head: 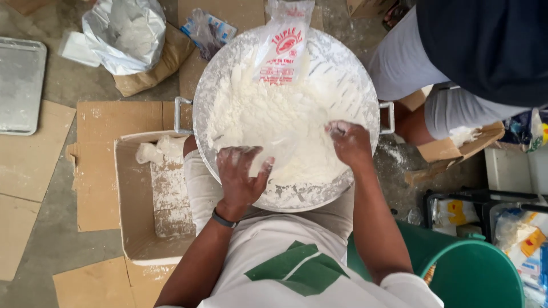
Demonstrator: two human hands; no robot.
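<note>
View: head camera, looking straight down at a large metal basin (365, 74) of white flour (268, 108) set between the person's knees.
Left hand (240, 174): lay at the near-left part of the basin, palm down, fingers spread and lightly curled, dusted white; it appeared to press on a clear plastic bag (283, 149) lying over the flour.
Right hand (349, 144): sat at the near-right part of the basin, fingers bent inward and coated with flour; whether they pinched the bag's edge could not be told.
Clear plastic bag: spanned the gap between both hands, its long axis running left to right; each hand met one end, the two about equally close.
Printed bag (283, 41): a second clear bag with red print rested at the far rim, long axis pointing away from the person, well apart from both hands.
Wristband (224, 219): dark, on the left wrist.
Cardboard box (134, 199): open, flour-dusted, just left of the basin.
Green bucket (468, 268): at lower right.
Foil-lined sack (127, 34): open, at upper left, beside a metal tray (20, 85).
Other person (451, 63): crouched at upper right, beyond the basin.
</note>
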